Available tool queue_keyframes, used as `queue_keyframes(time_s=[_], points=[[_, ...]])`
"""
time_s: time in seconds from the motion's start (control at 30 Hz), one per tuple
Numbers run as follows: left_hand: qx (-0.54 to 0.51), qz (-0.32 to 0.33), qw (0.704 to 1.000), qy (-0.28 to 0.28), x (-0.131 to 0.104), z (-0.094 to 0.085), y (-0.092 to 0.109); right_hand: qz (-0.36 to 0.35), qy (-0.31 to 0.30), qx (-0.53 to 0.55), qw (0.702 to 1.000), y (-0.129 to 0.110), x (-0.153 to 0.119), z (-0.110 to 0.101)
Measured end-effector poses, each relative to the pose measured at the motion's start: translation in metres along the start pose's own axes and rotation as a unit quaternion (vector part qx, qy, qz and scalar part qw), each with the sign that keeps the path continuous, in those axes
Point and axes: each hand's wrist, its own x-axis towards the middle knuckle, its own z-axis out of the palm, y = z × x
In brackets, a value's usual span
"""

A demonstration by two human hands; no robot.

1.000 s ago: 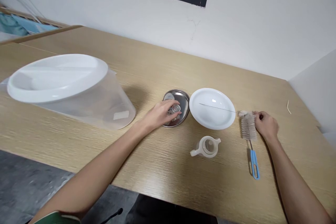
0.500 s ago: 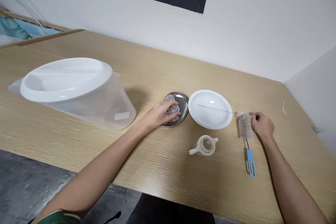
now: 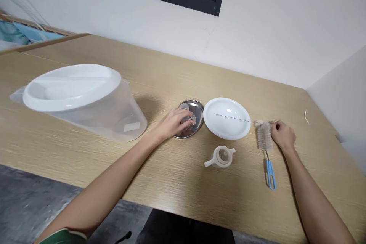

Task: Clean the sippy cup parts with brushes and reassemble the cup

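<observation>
Wood-grain surface [image 3: 160,183] against white wall. Left hand [image 3: 172,122] lay on steel dish [image 3: 195,109], fingers curled over small clear piece [image 3: 190,121] in it; firm grip or not, could not tell. Right hand [image 3: 282,135] loosely closed, fingertips at bristle head of blue-handled bottle brush [image 3: 265,142] lying flat. White plate [image 3: 227,118] between dish and brush, thin wire [image 3: 232,117] across it. Cream lid [image 3: 220,157] just in front of plate. Large clear tub [image 3: 82,101], tilted, well apart at left.

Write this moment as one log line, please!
left hand: on small clear piece in metal dish | right hand: at bottle brush | white plate between
</observation>
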Motion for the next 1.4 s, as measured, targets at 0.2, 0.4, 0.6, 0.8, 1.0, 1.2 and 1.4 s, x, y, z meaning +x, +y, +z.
queue_keyframes(time_s=[0.2,0.4,0.6,0.8,1.0,1.2,1.4], points=[[-0.004,-0.002,1.0,0.02,0.001,-0.004,0.008,0.0,0.004,0.013,1.0,-0.001,-0.001,-0.001],[-0.004,-0.004,0.999,0.044,0.002,-0.005,0.008,0.001,0.014,0.017,1.0,0.0,-0.002,-0.001],[0.05,-0.01,0.999,0.017,0.0,0.0,0.006,-0.006,0.019,0.022,1.0,0.0,-0.003,-0.002],[0.073,-0.026,0.997,-0.026,-0.001,0.009,0.011,-0.002,0.009,0.024,1.0,-0.001,-0.004,-0.004],[0.061,-0.068,0.996,-0.001,0.001,0.015,0.017,-0.01,0.022,0.031,0.999,0.0,-0.003,-0.002],[0.045,-0.072,0.996,-0.003,0.0,0.012,0.017,-0.008,0.019,0.028,0.999,0.002,-0.002,0.0],[0.056,-0.075,0.994,0.052,-0.003,-0.019,0.02,-0.01,0.014,0.029,0.999,0.003,-0.002,0.0]])
